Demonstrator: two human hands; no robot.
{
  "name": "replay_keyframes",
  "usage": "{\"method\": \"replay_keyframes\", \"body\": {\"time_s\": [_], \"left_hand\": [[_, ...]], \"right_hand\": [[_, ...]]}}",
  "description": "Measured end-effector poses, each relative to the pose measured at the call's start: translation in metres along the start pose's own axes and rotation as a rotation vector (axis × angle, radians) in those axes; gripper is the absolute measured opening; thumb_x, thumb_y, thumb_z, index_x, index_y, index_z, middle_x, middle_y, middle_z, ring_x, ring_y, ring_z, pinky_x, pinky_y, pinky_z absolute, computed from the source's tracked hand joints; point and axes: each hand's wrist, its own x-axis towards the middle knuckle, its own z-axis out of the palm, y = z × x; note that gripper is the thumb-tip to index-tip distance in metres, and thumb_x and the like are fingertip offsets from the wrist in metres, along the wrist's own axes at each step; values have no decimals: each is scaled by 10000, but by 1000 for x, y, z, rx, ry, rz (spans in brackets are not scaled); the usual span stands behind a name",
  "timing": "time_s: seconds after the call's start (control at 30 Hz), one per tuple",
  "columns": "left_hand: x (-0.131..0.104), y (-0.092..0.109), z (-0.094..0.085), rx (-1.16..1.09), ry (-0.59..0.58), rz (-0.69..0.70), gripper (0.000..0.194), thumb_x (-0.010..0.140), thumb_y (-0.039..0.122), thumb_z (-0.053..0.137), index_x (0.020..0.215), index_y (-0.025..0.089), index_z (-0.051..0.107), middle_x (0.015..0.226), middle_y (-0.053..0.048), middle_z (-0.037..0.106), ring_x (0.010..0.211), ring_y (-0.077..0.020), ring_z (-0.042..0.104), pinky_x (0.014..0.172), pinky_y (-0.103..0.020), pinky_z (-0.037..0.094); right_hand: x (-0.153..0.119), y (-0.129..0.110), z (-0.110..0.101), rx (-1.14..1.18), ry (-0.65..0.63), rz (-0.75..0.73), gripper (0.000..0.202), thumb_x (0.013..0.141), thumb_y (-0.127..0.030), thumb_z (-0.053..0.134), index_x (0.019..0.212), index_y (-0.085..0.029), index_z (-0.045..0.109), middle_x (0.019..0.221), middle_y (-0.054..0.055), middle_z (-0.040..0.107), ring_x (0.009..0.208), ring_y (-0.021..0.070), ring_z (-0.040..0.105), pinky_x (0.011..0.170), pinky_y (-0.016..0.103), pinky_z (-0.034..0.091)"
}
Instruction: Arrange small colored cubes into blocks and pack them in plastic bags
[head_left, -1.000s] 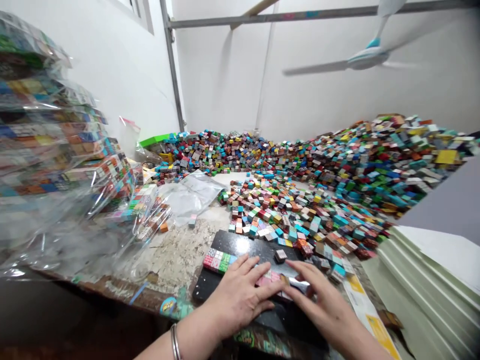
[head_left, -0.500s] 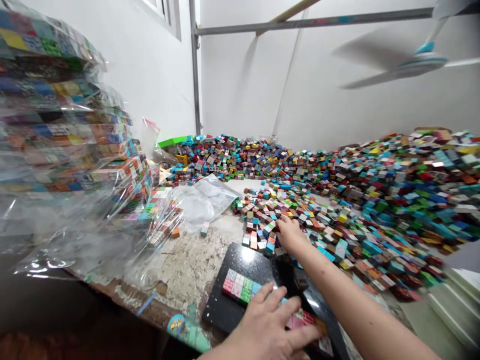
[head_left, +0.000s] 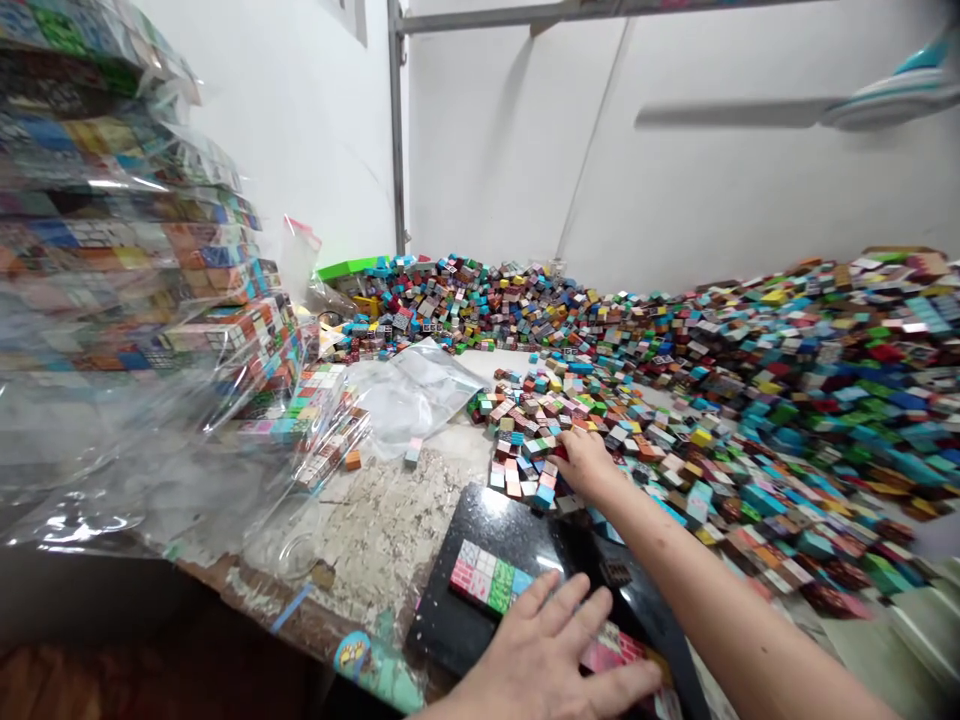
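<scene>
My left hand (head_left: 544, 650) lies with fingers spread over a row of patterned cubes (head_left: 491, 578) on a black glossy board (head_left: 442, 610). Pink, white, green and blue cubes show beyond its fingertips, and pinkish ones by the thumb. My right hand (head_left: 589, 465) reaches into the loose colourful cubes (head_left: 525, 410) behind the board. Its fingers are bent down among them, and whether they hold a cube is hidden. A small dark block (head_left: 616, 572) rests on the board under the right forearm.
Plastic-wrapped stacks of cubes (head_left: 127, 240) rise at the left. A clear plastic bag (head_left: 416, 390) lies on the worn table (head_left: 375, 520). One orange cube (head_left: 352, 460) sits near it. Large cube heaps (head_left: 810, 360) line the back and right. A fan (head_left: 892, 95) hangs upper right.
The view has shifted slightly. My right hand is still at the loose cubes, with its fingers slightly changed, and my left hand remains spread on the row.
</scene>
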Motion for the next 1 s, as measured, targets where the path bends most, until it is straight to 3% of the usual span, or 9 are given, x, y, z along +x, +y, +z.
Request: {"method": "replay_keyframes", "body": {"time_s": [0.13, 0.3, 0.43, 0.6, 0.8, 1.0], "left_hand": [[1, 0, -10, -48, 85, -73, 514, 827, 576, 383, 1257, 297, 425, 1288, -58, 493, 1221, -230, 405, 984, -373, 365], [7, -17, -41, -175, -65, -320, 388, 870, 343, 439, 1230, 199, 454, 1271, -88, 501, 1116, -217, 486, 930, -371, 429], [15, -42, -48, -180, -185, -529, 387, 836, 273, 501, 1200, 148, 471, 1187, -112, 546, 1056, -246, 503, 903, -427, 445], [27, -56, -42, -149, -280, -566, 387, 776, 276, 587, 1142, 171, 517, 1143, -100, 564, 1048, -272, 497, 879, -455, 445], [18, -63, -48, -158, -151, -573, 276, 832, 258, 518, 1097, 189, 561, 1117, -70, 596, 1020, -240, 519, 884, -434, 436], [-30, -88, -54, -120, 44, -617, 238, 858, 225, 478, 1064, 164, 581, 1045, -73, 632, 1002, -200, 540, 893, -379, 438]], "right_hand": [[-14, 17, -1, 15, 29, 27, 287, 757, -246, 551, 1019, -130, 577, 1019, 152, 550, 954, 272, 492, 811, 372, 384], [-45, 33, -11, 58, -3, 39, 284, 812, -252, 470, 1027, -97, 571, 946, 136, 563, 886, 215, 538, 789, 295, 418], [-69, 24, -16, 72, -64, -33, 280, 803, -363, 484, 954, -154, 593, 904, 96, 583, 868, 207, 546, 765, 286, 427], [-73, -1, -17, -3, -78, -23, 347, 754, -424, 488, 890, -127, 606, 939, 155, 574, 934, 291, 492, 845, 387, 372], [-63, -20, -19, -39, -112, 25, 446, 710, -341, 474, 1037, -55, 573, 1101, 191, 539, 1038, 312, 448, 877, 374, 360], [-70, -30, -17, -46, -138, 56, 558, 752, -286, 434, 1232, -2, 456, 1296, 231, 430, 1174, 357, 369, 954, 449, 298]]}}
